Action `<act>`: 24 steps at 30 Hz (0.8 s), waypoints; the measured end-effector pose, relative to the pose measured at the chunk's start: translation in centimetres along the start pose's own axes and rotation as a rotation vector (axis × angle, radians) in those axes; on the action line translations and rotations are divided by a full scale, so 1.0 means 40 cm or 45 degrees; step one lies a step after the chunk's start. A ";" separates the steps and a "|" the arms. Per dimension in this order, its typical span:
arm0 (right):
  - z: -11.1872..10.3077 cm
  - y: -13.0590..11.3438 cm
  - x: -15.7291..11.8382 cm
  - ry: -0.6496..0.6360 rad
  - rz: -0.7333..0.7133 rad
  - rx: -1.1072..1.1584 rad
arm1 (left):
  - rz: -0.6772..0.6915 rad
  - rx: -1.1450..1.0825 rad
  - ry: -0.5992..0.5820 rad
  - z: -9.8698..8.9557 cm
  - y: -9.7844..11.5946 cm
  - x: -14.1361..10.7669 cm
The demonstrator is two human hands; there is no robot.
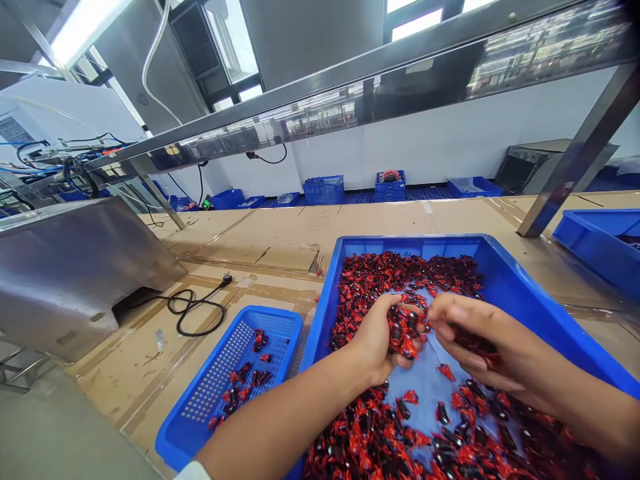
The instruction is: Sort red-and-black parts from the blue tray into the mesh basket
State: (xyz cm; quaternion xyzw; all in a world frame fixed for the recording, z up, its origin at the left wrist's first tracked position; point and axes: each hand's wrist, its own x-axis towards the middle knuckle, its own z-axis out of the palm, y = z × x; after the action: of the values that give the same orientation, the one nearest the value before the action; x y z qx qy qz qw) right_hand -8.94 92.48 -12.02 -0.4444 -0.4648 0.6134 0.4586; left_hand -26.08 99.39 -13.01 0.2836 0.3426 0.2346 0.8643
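A large blue bin [505, 257] holds a great many small red and black parts [380, 280]. Over the bin, my left hand [376, 333] is cupped around a handful of these parts [403, 330], its palm turned up. Close to its right, my right hand [480, 340] is curled, with dark red parts partly visible inside the fingers. The two hands are nearly fingertip to fingertip. Beneath them a patch of the bin's pale floor [417, 400] shows, with a few loose parts on it. My left forearm crosses over a smaller perforated blue basket [215, 380] holding some of the same parts.
A black cable with a plug [200, 303] lies on the cardboard-covered table [260, 233], beside a metal housing [85, 267]. Another blue bin [600, 240] stands at right, by a metal post [580, 153]. Several blue crates [323, 190] sit along the wall behind.
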 end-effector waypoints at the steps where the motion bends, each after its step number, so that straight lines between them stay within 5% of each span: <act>1: 0.008 0.006 0.003 0.056 -0.064 -0.202 | 0.019 0.031 0.050 0.002 -0.006 0.004; 5: 0.041 0.041 0.008 0.237 -0.358 -0.936 | 0.035 0.180 0.179 0.015 -0.031 0.016; 8: 0.050 0.058 0.009 0.226 -0.373 -1.110 | 0.065 0.216 0.268 0.023 -0.041 0.019; 13: 0.043 0.046 0.004 0.129 -0.531 -1.090 | 0.010 0.139 0.195 0.024 -0.038 0.013; 19: 0.036 0.021 -0.022 0.340 -0.966 -1.247 | -0.093 0.020 0.019 0.018 -0.026 0.003; 22: 0.031 0.017 -0.027 0.359 -0.923 -1.187 | -0.086 -0.031 0.018 0.017 -0.020 0.002; 24: 0.024 0.014 -0.021 0.376 -0.706 -0.884 | -0.092 -0.077 0.017 0.017 -0.014 -0.001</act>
State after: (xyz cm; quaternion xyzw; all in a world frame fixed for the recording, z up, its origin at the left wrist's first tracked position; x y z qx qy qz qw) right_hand -9.79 91.41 -12.30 -0.5131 -0.6736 0.2060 0.4905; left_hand -25.48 98.72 -12.96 0.2434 0.3510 0.2154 0.8781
